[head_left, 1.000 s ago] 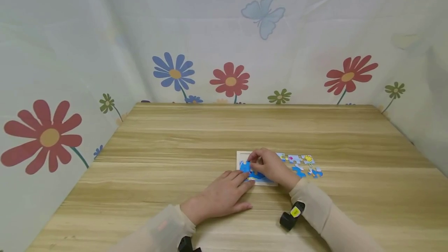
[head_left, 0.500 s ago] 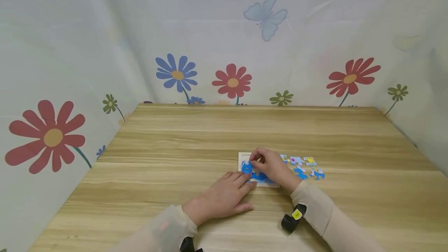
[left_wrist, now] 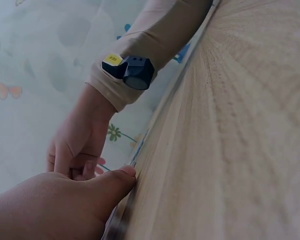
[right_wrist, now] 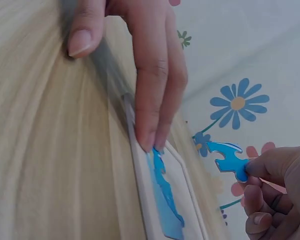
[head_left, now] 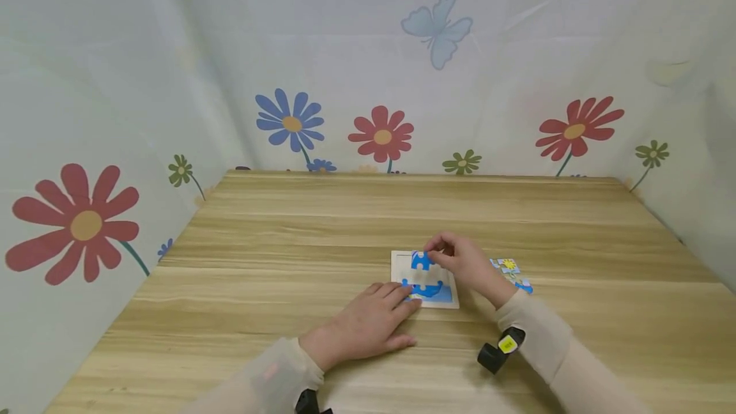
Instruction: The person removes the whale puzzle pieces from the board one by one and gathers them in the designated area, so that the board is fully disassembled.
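"Fingers [right_wrist: 152, 75] of the left hand [head_left: 368, 321] lie straight, tips on blue pieces [head_left: 428, 291] in a pale puzzle tray [head_left: 394, 268] on the counter [head_left: 322, 229]."

"Any lettering nearby?"

"Yellow label [head_left: 508, 344] on the right wrist camera [head_left: 490, 358]; its marks are too small to read."

"And the right hand [head_left: 464, 266]?"

"Its fingers pinch a blue puzzle piece [right_wrist: 231, 162]; the right wrist view best shows its knobs and notches, held up off the tray."

"Beyond?"

"Loose pieces [head_left: 509, 265] right of the tray, plain only from the head; an orange butterfly [left_wrist: 8, 90] on the backdrop [head_left: 506, 56], only in the left wrist view."
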Available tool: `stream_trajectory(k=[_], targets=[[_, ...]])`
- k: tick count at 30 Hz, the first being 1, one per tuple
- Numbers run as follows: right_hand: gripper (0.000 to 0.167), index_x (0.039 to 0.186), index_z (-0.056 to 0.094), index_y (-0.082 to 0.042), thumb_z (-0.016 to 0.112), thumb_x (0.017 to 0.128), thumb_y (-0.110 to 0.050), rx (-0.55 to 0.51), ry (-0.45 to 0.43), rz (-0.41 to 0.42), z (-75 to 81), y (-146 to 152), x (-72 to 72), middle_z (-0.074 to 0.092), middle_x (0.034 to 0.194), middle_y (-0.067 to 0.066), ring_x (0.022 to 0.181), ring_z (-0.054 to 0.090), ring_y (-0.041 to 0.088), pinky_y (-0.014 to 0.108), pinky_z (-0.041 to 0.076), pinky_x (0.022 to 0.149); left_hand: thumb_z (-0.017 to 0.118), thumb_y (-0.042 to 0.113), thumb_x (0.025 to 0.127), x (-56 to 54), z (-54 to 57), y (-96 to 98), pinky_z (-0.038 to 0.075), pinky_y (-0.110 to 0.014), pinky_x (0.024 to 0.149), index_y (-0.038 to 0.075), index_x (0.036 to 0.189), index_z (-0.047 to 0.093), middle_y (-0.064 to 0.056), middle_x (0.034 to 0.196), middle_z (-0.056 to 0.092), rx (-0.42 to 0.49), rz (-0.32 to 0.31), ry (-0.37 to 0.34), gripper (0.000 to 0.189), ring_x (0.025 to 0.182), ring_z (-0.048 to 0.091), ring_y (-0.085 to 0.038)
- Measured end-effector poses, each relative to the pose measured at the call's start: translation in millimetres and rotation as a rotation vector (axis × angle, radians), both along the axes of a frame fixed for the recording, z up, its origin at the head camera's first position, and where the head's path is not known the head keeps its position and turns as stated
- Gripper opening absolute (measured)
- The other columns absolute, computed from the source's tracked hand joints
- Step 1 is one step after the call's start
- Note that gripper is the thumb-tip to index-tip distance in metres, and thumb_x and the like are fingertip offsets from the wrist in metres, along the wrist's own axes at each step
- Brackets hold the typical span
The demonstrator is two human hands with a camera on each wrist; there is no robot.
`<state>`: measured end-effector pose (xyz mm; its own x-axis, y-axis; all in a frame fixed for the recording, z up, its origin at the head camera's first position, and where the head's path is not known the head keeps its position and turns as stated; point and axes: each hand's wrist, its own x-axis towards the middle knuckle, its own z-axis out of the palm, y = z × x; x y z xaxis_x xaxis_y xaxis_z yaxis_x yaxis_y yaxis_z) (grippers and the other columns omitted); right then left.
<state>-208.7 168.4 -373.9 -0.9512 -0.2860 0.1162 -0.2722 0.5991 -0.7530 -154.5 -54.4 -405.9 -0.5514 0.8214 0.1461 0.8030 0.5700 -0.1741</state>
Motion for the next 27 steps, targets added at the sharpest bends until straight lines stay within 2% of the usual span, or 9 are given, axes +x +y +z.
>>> stream_trajectory(k=[6,14,27], targets=[[0.013,0.102,0.064,-0.001,0.059,0.094,-0.010,-0.002,-0.002,0.020,7.0,12,-1.2,0.066,0.097,0.013,0.076,0.052,0.014,0.021,0.046,0.065,0.045,0.059,0.095,-0.5,0.3,-0.9,0.043,-0.038,0.106,0.019,0.138,0.050,-0.004,0.142,0.051,0.008,-0.001,-0.002,0.059,0.130,0.048,-0.021],[0.012,0.102,0.063,0.001,0.057,0.095,-0.007,0.009,-0.026,0.026,11.8,28,-0.3,0.066,0.100,0.016,0.080,0.056,0.020,0.022,0.047,0.064,0.045,0.058,0.095,0.1,0.3,-0.4,0.041,-0.038,0.107,0.019,0.139,0.050,-0.004,0.142,0.051,-0.005,0.010,-0.021,0.059,0.131,0.047,-0.020],[0.009,0.097,0.063,0.003,0.058,0.093,-0.004,0.052,-0.013,0.015,10.6,51,5.3,0.063,0.088,0.013,0.069,0.048,0.012,0.020,0.044,0.059,0.046,0.058,0.095,-0.9,-1.4,-0.4,0.043,-0.037,0.105,0.019,0.137,0.051,-0.003,0.139,0.052,0.019,-0.009,0.013,0.058,0.128,0.049,-0.020]])
